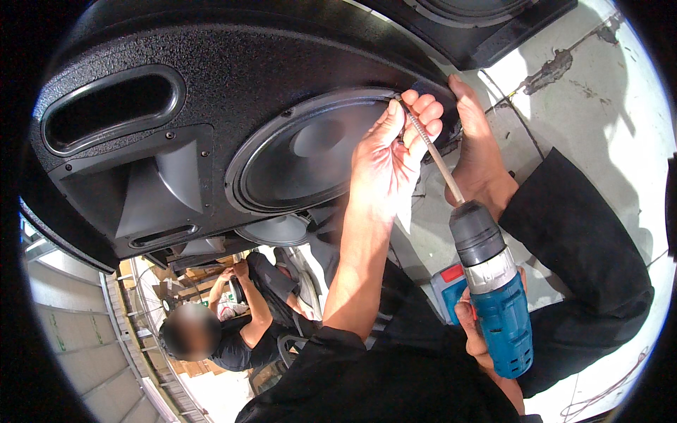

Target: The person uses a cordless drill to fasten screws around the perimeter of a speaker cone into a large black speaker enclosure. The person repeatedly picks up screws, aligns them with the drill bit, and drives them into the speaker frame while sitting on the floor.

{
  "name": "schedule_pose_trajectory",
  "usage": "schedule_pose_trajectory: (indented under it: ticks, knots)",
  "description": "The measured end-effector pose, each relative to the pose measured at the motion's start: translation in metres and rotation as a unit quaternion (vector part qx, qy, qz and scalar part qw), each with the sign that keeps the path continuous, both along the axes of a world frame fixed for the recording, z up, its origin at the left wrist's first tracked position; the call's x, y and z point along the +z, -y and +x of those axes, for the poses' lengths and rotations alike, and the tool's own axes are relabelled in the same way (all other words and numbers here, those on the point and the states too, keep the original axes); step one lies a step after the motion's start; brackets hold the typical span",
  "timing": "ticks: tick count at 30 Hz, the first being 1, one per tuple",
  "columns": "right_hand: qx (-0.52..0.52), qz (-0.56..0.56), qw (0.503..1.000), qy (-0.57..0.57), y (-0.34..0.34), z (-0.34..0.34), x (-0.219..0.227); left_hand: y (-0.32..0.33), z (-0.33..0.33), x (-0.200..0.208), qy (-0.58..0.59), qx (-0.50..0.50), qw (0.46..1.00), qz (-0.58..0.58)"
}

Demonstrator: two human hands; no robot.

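Observation:
A blue and black cordless drill is held by its handle in my right hand. From its chuck a long driver bit runs up and left to the rim of a round speaker driver. My left hand is closed at the bit's far end, thumb and fingertips pinched round it against that rim. Whether a screw sits at the tip is hidden by the fingers. The driver is set in a large black textured speaker cabinet, which also carries a horn and a recessed handle.
My bare foot rests on the pale tiled floor beside the cabinet. Another black speaker stands at the top. At lower left a person sits among cardboard boxes, near a second speaker cone. A cable lies at lower right.

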State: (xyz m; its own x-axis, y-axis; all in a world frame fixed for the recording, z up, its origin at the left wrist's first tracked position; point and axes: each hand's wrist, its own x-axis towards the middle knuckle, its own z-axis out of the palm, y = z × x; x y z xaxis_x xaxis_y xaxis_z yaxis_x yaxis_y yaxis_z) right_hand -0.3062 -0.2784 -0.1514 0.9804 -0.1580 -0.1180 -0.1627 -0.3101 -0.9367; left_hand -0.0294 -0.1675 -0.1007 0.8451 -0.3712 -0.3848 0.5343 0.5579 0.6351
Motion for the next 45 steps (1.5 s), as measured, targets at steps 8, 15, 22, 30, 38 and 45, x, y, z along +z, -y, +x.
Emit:
schedule_pose_trajectory:
  ticks: [8, 15, 22, 30, 38, 45]
  knots:
    - [-0.032, 0.032, 0.999, -0.007, 0.004, 0.005, -0.002, -0.023, -0.054, 0.022, 0.080, -0.018, 0.966, 0.244]
    - [-0.078, 0.072, 0.994, -0.028, 0.004, 0.012, 0.004, 0.054, -0.121, 0.092, 0.735, -0.301, 0.423, 0.437]
    - [-0.095, 0.117, 0.987, -0.062, 0.000, 0.014, 0.005, 0.053, -0.128, 0.080, 0.753, -0.344, 0.376, 0.415]
    - [-0.128, 0.161, 0.973, -0.106, 0.003, 0.017, 0.002, 0.050, -0.127, 0.074, 0.744, -0.343, 0.394, 0.417]
    - [-0.195, 0.237, 0.929, -0.205, 0.003, 0.032, 0.011, 0.058, -0.125, 0.073, 0.747, -0.319, 0.409, 0.416]
    - [-0.215, 0.174, 0.956, -0.101, 0.000, 0.036, 0.002, 0.058, -0.124, 0.068, 0.751, -0.316, 0.409, 0.410]
